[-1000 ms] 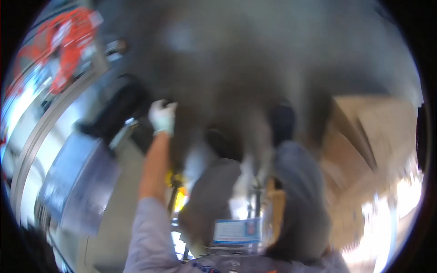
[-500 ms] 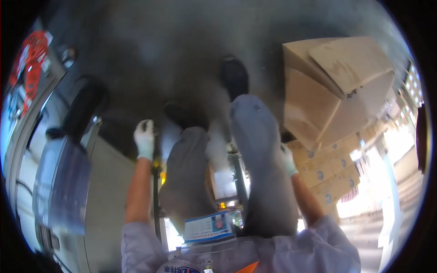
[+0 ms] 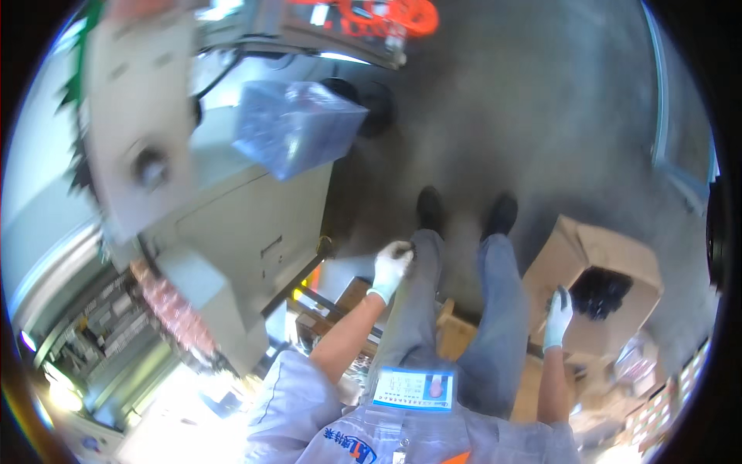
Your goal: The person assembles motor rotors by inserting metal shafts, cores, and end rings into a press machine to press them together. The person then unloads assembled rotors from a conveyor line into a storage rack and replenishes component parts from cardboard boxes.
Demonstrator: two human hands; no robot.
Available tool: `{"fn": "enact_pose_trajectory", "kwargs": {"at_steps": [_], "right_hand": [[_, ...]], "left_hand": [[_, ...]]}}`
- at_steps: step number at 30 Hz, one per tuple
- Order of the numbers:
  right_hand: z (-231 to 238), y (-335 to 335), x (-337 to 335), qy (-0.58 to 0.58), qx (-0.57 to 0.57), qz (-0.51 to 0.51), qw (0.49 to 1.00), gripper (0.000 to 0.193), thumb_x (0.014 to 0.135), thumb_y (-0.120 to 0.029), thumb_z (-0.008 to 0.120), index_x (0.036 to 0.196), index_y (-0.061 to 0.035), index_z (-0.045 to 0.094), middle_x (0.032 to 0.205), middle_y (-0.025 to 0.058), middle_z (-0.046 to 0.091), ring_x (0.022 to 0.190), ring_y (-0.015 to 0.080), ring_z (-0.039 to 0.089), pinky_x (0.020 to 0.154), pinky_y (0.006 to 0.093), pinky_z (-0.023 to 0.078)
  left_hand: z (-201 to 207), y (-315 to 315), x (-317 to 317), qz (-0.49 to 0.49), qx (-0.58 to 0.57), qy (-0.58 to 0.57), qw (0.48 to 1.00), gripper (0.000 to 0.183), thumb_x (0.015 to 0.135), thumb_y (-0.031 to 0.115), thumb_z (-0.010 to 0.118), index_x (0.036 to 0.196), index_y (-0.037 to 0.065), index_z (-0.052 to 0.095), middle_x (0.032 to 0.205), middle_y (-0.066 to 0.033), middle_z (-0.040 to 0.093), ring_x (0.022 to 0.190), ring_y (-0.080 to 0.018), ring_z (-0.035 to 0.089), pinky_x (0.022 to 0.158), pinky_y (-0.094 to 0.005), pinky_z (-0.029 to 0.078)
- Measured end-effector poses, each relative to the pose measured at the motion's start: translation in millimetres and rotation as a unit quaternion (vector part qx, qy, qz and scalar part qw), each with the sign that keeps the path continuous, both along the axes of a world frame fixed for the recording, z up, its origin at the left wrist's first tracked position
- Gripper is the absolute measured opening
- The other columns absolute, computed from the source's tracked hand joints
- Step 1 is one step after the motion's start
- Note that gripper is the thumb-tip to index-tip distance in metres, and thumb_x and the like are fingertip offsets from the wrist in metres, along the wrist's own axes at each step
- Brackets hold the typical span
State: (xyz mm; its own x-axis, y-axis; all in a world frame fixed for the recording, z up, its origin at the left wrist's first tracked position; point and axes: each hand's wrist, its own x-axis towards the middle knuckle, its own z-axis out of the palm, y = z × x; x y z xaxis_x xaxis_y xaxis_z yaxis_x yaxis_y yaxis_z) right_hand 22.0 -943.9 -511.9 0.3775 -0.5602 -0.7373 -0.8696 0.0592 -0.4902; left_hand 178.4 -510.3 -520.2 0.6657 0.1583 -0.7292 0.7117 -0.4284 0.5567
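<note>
My left hand (image 3: 391, 268), in a white glove with dark fingertips, hangs beside my left thigh. Its fingers are curled in, and nothing shows in them. On the other side, my right hand (image 3: 557, 319), also gloved, has its fingers extended, with a small gap by the thumb; it looks bare of any object. This hand is nearest to an open brown cardboard box (image 3: 543, 265), overlapping its near side in the picture; whether they touch I cannot tell. Inside the box lie black items (image 3: 600, 292), too blurred to name.
At the left stands a pale machine cabinet (image 3: 255, 224), with a plastic-wrapped, bluish block (image 3: 297, 127) at its far end. Orange-red parts (image 3: 379, 17) lie beyond. A blue-edged frame (image 3: 662, 100) stands at the far right. Grey floor (image 3: 495, 100) stretches ahead of my shoes.
My view has turned, so the cabinet and wrapped block fill more of the left. The cardboard box now shows its open side with black contents. My right hand has come into full sight.
</note>
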Motion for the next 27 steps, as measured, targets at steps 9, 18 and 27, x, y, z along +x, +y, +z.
{"fn": "enact_pose_trajectory", "kwargs": {"at_steps": [9,18,27], "right_hand": [[129,147,175,-0.190,0.253,0.376,0.871,0.045,0.090,-0.016,0.071,0.132,-0.0031,0.060,0.122,0.0067,0.066,0.103,0.0148,0.063,0.089,0.0290,0.050],[215,240,181,-0.193,0.294,0.498,0.792,0.036,0.093,-0.006,0.065,0.128,0.0012,0.063,0.119,0.0134,0.069,0.109,0.0192,0.066,0.095,0.0300,0.051],[326,324,235,-0.261,0.305,0.539,0.740,0.035,0.095,-0.004,0.058,0.130,-0.0001,0.063,0.116,0.0114,0.072,0.102,0.0130,0.067,0.091,0.0280,0.052]], "left_hand": [[129,-42,-28,0.250,-0.253,0.026,0.934,0.024,0.091,0.006,0.072,0.110,-0.005,0.064,0.091,-0.0040,0.067,0.073,-0.0097,0.061,0.068,-0.0251,0.052],[201,-28,-62,0.266,-0.167,-0.095,0.945,0.027,0.091,0.012,0.075,0.111,-0.002,0.064,0.092,-0.0028,0.067,0.077,-0.0078,0.063,0.070,-0.0226,0.053],[345,35,-37,0.100,0.100,-0.364,0.920,0.034,0.082,0.012,0.079,0.114,0.006,0.070,0.103,-0.0110,0.068,0.084,-0.0188,0.070,0.070,-0.0302,0.058]]}}
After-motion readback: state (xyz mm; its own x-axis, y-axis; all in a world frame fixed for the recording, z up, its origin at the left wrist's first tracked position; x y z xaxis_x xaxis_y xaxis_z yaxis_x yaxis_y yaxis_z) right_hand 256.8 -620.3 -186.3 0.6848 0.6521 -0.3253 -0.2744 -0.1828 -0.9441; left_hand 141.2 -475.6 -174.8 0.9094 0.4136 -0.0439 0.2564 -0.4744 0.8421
